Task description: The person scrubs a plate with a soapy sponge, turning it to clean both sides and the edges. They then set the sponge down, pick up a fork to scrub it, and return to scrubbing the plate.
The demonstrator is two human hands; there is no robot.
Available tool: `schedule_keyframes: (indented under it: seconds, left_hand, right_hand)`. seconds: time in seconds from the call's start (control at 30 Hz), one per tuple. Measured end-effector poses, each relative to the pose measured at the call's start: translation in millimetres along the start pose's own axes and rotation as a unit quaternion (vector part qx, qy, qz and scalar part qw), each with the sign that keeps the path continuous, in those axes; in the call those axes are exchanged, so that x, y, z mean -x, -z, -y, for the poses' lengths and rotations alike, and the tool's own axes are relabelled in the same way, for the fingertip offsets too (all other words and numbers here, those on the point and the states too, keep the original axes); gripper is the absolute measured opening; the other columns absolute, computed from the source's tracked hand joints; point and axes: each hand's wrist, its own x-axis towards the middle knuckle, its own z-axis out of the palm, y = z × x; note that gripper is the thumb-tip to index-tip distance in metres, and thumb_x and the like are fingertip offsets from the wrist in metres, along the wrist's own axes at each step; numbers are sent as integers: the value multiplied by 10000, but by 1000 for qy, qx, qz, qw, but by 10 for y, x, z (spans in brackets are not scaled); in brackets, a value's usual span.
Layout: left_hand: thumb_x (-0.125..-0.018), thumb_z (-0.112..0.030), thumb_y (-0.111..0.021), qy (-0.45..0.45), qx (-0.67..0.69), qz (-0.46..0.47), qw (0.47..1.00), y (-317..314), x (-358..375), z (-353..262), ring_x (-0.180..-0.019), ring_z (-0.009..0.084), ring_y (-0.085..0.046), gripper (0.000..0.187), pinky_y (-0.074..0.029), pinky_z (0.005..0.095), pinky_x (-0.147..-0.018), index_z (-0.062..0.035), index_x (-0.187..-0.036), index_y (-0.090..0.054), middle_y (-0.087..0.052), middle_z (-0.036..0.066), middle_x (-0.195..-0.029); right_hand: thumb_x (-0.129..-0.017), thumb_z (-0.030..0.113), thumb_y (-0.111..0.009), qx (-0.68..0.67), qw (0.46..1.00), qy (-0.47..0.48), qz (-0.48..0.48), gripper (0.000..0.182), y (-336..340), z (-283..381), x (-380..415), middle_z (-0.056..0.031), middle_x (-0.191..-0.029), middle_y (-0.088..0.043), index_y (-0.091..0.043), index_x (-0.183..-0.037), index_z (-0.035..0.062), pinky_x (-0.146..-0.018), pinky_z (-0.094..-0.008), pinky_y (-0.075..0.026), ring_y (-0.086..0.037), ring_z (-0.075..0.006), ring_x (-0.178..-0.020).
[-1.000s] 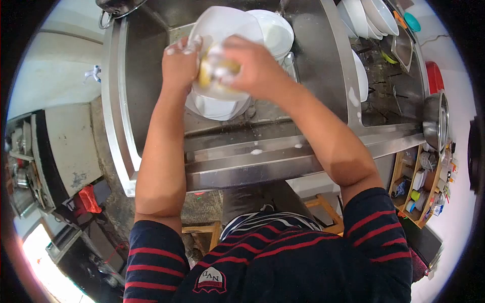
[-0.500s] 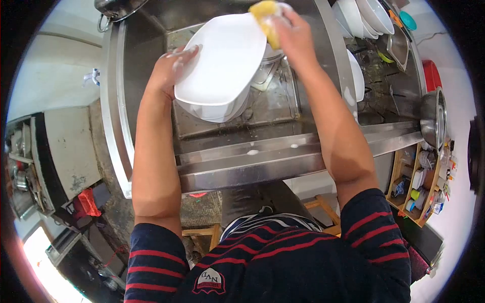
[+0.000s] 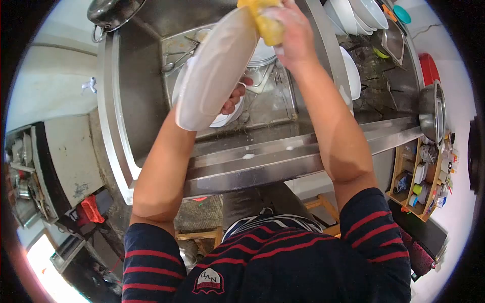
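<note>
A white plate (image 3: 214,76) is tilted steeply over the sink (image 3: 275,113), its underside turned toward me. My left hand (image 3: 234,98) grips it from behind; only the fingertips show past its right side. In my right hand (image 3: 295,38) is a soapy yellow sponge (image 3: 268,25), pressed at the plate's far edge. Suds cover some of the right fingers. Below in the sink sit more white dishes (image 3: 262,55), partly hidden by the held plate. Spoons (image 3: 171,65) lie at the sink's left.
A dark pot (image 3: 113,12) stands at the back left. Beyond the sink's right wall are white bowls (image 3: 361,17), a white plate (image 3: 350,73) and a steel bowl (image 3: 430,116). Foam spots (image 3: 248,156) dot the front rim.
My left hand has turned the plate from nearly flat to steeply tilted, showing its underside, and its fingers are now behind it. The sponge has shifted slightly, still at the far edge.
</note>
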Motion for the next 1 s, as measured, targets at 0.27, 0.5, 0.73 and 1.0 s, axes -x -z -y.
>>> schedule_keyframes:
  seconds: [0.27,0.5,0.73,1.0]
  left_hand:
    - [-908,-539,-510,-86,63,23,994,97,-19,108,-591,238,-571,596,-469,305,-438,-2,-1162,-557,-588,161,-839]
    - [-906,-543,-509,-80,81,68,991,132,55,84,-613,241,-575,601,-478,309,-452,-5,-1170,-553,-588,164,-856]
    - [-904,-547,-508,-100,80,92,988,100,-20,71,-635,244,-579,606,-487,312,-466,-8,-1178,-549,-588,167,-874]
    - [-902,-551,-506,-86,89,99,987,107,46,49,-660,248,-583,612,-497,317,-483,-11,-1187,-545,-587,170,-895]
  right_hand:
    - [-786,126,-677,419,863,283,0,416,-443,-7,180,-206,-1052,-570,-553,-1146,-39,-848,-404,-468,-587,-373,-970]
    - [-676,295,-753,404,807,376,208,420,-795,-101,692,-175,-1195,-562,-682,-1040,97,-860,-449,-476,-593,-343,-993]
    - [-713,201,-717,446,838,310,52,452,-326,-88,273,-195,-1115,-561,-607,-1117,33,-827,-442,-470,-580,-357,-979]
    - [-650,333,-756,426,816,368,134,476,-642,-222,563,-162,-1149,-563,-650,-1072,139,-838,-475,-474,-585,-359,-959]
